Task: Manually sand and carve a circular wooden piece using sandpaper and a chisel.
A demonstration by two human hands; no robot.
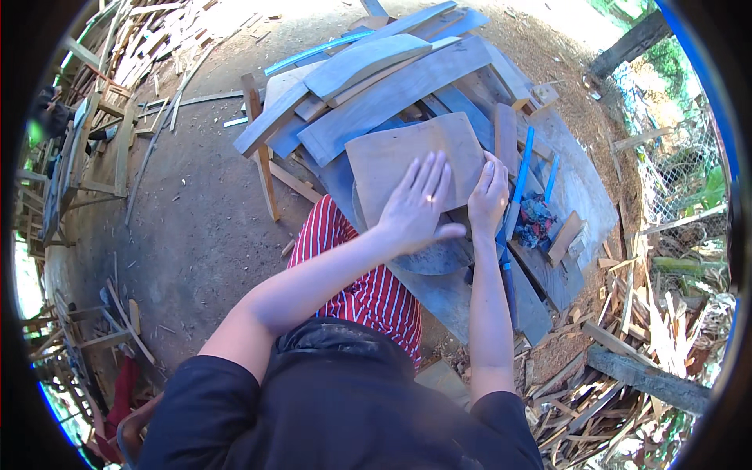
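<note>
Hands flat, fingers spread: left hand and right hand pressing wooden board, gripping nothing, atop workbench.

planks: we see grey ones stacked behind
rag: ours, right
scraps: pile beside us

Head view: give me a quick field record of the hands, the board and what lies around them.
left hand: flat, fingers spread, on the board
right hand: flat on the board's right edge
board: curved brown wood, lying on the workbench
beside it: blue sticks, crumpled cloth
behind it: stacked grey planks
ground: dirt, wood scraps
</note>
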